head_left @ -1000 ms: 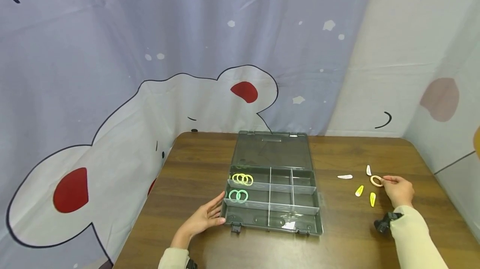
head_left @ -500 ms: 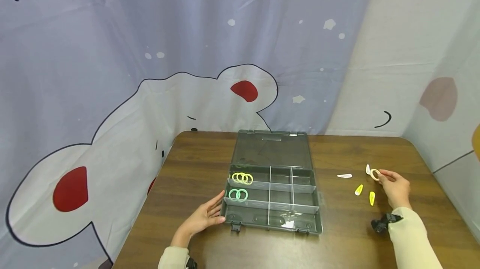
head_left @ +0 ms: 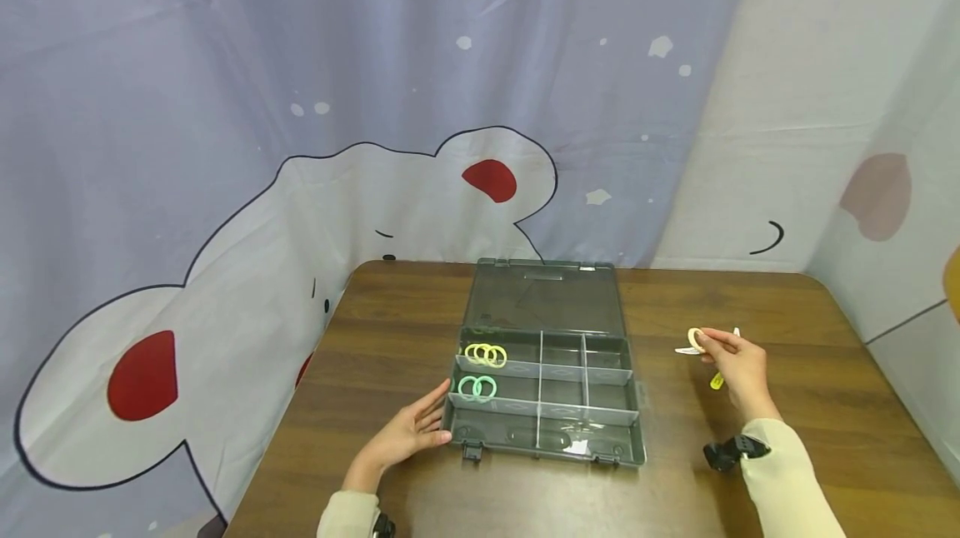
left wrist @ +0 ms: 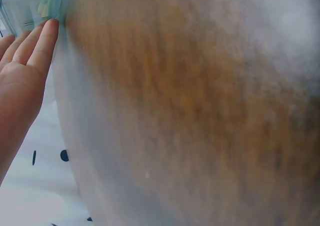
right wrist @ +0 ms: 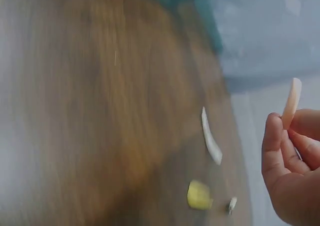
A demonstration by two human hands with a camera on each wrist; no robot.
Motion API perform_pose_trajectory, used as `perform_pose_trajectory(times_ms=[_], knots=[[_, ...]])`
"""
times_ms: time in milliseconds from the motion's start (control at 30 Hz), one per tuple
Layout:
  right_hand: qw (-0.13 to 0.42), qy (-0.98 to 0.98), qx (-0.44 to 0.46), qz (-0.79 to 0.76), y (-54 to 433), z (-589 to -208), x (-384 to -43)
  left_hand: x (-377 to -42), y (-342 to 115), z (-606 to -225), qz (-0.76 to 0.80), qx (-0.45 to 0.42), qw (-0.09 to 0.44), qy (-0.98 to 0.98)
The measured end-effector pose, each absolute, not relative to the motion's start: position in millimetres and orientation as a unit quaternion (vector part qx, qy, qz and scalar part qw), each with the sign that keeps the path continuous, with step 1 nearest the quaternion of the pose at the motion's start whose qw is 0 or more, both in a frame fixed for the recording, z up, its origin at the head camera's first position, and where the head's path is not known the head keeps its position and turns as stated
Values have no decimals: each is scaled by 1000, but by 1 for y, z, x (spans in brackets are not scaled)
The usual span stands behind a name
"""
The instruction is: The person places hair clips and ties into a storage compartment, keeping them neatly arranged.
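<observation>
My right hand (head_left: 738, 367) pinches a cream hair tie (head_left: 693, 341) between thumb and fingertips, held up above the table right of the box. In the right wrist view this hair tie (right wrist: 291, 103) stands edge-on. My left hand (head_left: 405, 438) touches the left side of a grey see-through compartment box (head_left: 498, 431) with its fingers extended, thumb by the front corner. Several yellow hair ties (head_left: 498, 357) lie in the box's back left compartment. Two green hair ties (head_left: 486, 390) lie in the one before it.
Under and beside my right hand lie a white snap hair clip (head_left: 682, 351), a yellow one (head_left: 717, 381) and another white one (head_left: 737, 331), partly hidden. The box's lid (head_left: 543, 296) lies folded back on the wooden table (head_left: 405, 313). A printed curtain (head_left: 600, 105) hangs behind.
My right hand has moved left with the cream hair tie, from beyond the hair clips to above them. A second yellow clip is now hidden. The left hand stays at the box.
</observation>
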State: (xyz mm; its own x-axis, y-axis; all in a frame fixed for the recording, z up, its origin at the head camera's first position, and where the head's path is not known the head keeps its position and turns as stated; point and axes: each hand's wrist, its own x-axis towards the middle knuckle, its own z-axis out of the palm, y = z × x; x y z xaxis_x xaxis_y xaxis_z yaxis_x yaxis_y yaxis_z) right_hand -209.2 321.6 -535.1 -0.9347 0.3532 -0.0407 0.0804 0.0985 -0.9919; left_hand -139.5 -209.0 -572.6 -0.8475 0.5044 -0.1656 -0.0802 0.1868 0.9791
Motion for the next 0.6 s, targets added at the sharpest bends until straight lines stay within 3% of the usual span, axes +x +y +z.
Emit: perform_pose_trajectory(times_ms=[600], knots=[[40,-745,-72,662,202,-515,-213,-140,-209,-574,631,139,240,725]])
